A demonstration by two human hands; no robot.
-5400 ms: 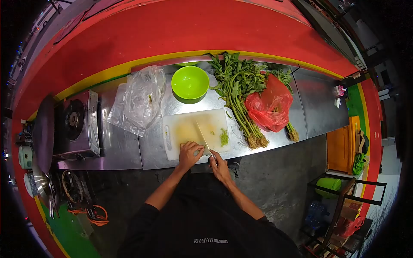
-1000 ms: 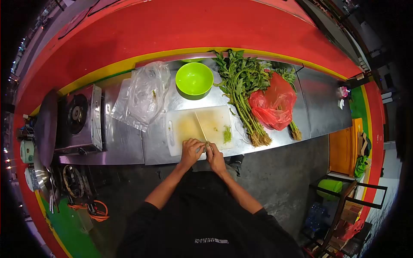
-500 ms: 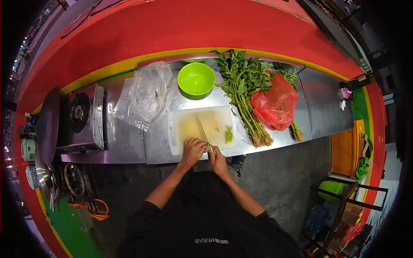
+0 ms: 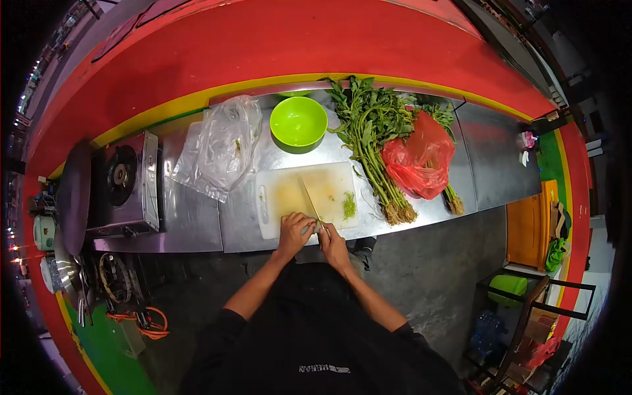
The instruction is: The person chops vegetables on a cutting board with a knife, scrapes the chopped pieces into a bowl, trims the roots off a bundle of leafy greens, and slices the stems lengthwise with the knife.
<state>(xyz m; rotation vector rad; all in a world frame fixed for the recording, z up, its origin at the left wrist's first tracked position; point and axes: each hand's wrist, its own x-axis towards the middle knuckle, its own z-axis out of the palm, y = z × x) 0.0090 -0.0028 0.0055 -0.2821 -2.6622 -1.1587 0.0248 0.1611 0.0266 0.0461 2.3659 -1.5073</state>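
My right hand [image 4: 332, 241] grips the handle of a knife [image 4: 309, 199], whose blade points up and left over the white cutting board [image 4: 273, 176]. Close beside it, my left hand [image 4: 295, 232] has its fingers closed on something small and pale at the board's near edge; I cannot make out what it is. Chopped green bits [image 4: 349, 205] lie in a small pile on the board's right side. Beyond the board stands a lime green bowl [image 4: 299, 121], with nothing visible inside.
Clear plastic bags [image 4: 227, 141] lie left of the bowl. Leafy greens with roots [image 4: 375, 155] and a red plastic bag [image 4: 420, 158] are at the right. A gas stove [image 4: 125, 181] stands on the left, with a dark wok [image 4: 74, 197] beside it.
Compared with the oldest frame, the view has shifted slightly. Both hands remain at the board's near edge, and the knife has moved a little beside my left fingers.
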